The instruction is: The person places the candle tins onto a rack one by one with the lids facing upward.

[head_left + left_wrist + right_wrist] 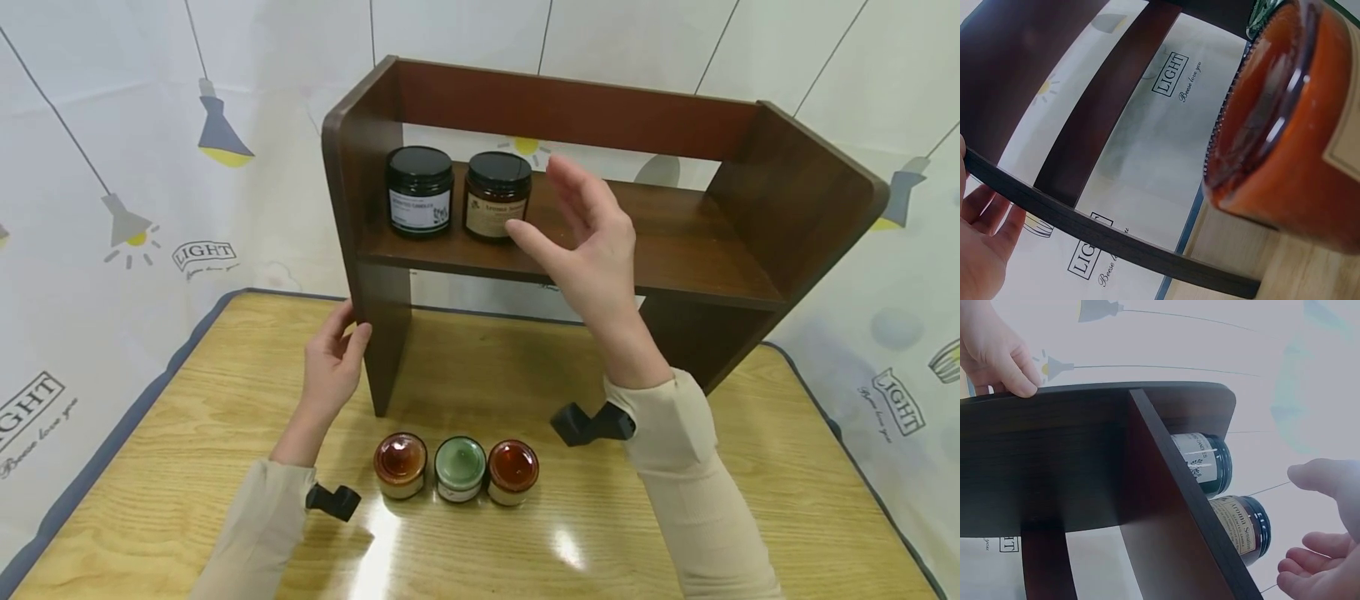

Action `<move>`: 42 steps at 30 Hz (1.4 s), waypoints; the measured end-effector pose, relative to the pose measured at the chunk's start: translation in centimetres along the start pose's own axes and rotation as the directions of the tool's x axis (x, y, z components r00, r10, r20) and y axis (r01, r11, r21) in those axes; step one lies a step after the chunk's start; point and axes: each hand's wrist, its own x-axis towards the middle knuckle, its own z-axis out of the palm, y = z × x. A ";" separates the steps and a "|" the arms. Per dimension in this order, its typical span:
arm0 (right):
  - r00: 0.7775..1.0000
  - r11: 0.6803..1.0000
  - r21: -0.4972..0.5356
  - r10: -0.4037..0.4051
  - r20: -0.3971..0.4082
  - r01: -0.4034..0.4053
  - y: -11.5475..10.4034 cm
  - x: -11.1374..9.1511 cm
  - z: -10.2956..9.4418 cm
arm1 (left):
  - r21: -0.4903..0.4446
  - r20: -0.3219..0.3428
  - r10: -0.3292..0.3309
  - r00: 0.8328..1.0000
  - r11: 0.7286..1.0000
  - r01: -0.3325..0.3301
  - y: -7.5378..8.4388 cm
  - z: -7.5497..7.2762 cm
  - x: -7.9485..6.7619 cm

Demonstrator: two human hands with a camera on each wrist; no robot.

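A dark wooden shelf (675, 242) stands on the table. At its left side panel (386, 358), my left hand (333, 358) grips the front edge, thumb on one side and fingers on the other. Two black-lidded candle jars sit on the upper board: one with a white label (420, 208) at the left end, and a brown one with a beige label (495, 204) beside it. My right hand (596, 258) is just right of the brown jar, thumb and fingers spread. The right wrist view shows a gap between that hand and the brown jar (1238, 528).
Three candle jars stand in a row on the wooden table (187, 400) before the shelf: an amber one (401, 462), a green one (460, 467) and a red-orange one (513, 468). A printed cloth backdrop (285, 167) hangs behind.
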 end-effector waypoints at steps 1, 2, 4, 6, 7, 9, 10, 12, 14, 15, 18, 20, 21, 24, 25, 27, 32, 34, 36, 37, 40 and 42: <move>1.000 1.000 0.003 -0.002 0.001 0.002 0.0 -0.2 0.0 | 0.002 0.001 0.000 1.000 1.000 0.000 0.3 0.0 0.0; 1.000 1.000 0.002 0.000 0.000 0.000 -0.1 -0.4 -0.1 | 0.004 0.002 0.000 1.000 1.000 0.000 0.6 0.1 0.0; 1.000 1.000 0.003 0.005 0.000 -0.005 -0.1 -0.7 -0.1 | 0.004 0.000 -0.005 1.000 1.000 0.005 0.9 0.1 0.0; 1.000 1.000 0.005 0.006 0.002 -0.006 -0.2 -1.0 -0.1 | 0.003 -0.001 -0.012 1.000 1.000 0.012 1.1 0.1 0.0; 1.000 1.000 0.004 0.003 0.003 -0.003 -0.2 -1.1 -0.1 | 0.001 -0.002 -0.014 1.000 1.000 0.014 1.1 0.1 -0.1; 1.000 1.000 0.010 -0.008 0.003 0.008 -0.2 -1.4 -0.2 | -0.002 -0.003 -0.014 1.000 1.000 0.014 1.1 0.1 -0.1; 1.000 1.000 0.010 -0.014 0.002 0.014 -0.2 -1.5 -0.2 | -0.001 -0.003 -0.013 1.000 1.000 0.013 1.1 0.2 -0.1; 1.000 1.000 0.011 -0.024 0.001 0.024 -0.3 -1.8 -0.3 | -0.002 -0.001 -0.009 1.000 1.000 0.009 1.1 0.2 0.0; 1.000 1.000 0.016 -0.027 0.003 0.027 -0.5 -2.2 -0.3 | -0.002 -0.001 -0.006 1.000 1.000 0.006 1.2 0.2 0.0; 1.000 1.000 0.017 -0.025 0.004 0.025 -0.6 -2.4 -0.3 | 0.000 -0.001 -0.005 1.000 1.000 0.005 1.2 0.2 0.0; 1.000 1.000 0.020 -0.016 0.012 0.016 -0.7 -3.0 -0.4 | 0.003 0.000 -0.006 1.000 1.000 0.006 1.2 0.2 0.0; 1.000 1.000 0.021 -0.012 0.022 0.012 -0.9 -3.4 -0.4 | 0.007 0.000 -0.006 1.000 1.000 0.006 1.2 0.2 0.0; 1.000 1.000 0.021 -0.012 0.026 0.012 -0.9 -3.6 -0.4 | 0.007 0.000 -0.006 1.000 1.000 0.006 1.2 0.2 0.0; 0.999 0.999 0.029 -0.016 0.037 0.015 -1.1 -4.0 -0.3 | 0.006 -0.001 -0.002 1.000 1.000 0.002 1.2 0.2 0.0; 0.999 0.999 0.029 -0.021 0.040 0.020 -1.2 -4.2 -0.3 | 0.007 -0.002 0.000 1.000 1.000 0.000 1.2 0.2 0.0; 0.998 0.999 0.029 -0.032 0.045 0.031 -1.3 -4.5 -0.3 | 0.009 -0.003 0.004 1.000 1.000 -0.004 1.2 0.2 0.0; 0.997 0.999 0.028 -0.048 0.065 0.047 -1.5 -5.4 -0.4 | 0.014 -0.002 0.002 1.000 1.000 -0.002 1.3 0.3 0.0; 0.997 0.999 0.022 -0.041 0.070 0.040 -1.5 -5.7 -0.4 | 0.013 -0.002 -0.004 1.000 1.000 0.005 1.2 0.3 0.0; 0.997 1.000 0.012 -0.028 0.071 0.027 -1.3 -6.1 -0.5 | 0.008 -0.002 -0.010 1.000 1.000 0.010 0.7 0.2 0.0; 0.997 1.000 0.010 -0.019 0.072 0.018 -1.3 -6.3 -0.5 | 0.005 -0.002 -0.012 1.000 1.000 0.012 0.4 0.2 0.0; 0.997 1.000 0.007 -0.006 0.077 0.006 -0.9 -6.9 -0.5 | 0.008 -0.010 -0.018 1.000 1.000 0.018 -0.7 0.0 -0.1; 0.997 1.000 0.010 0.003 0.080 -0.003 -0.6 -7.3 -0.5 | 0.013 -0.016 -0.023 1.000 1.000 0.023 -1.2 -0.1 -0.2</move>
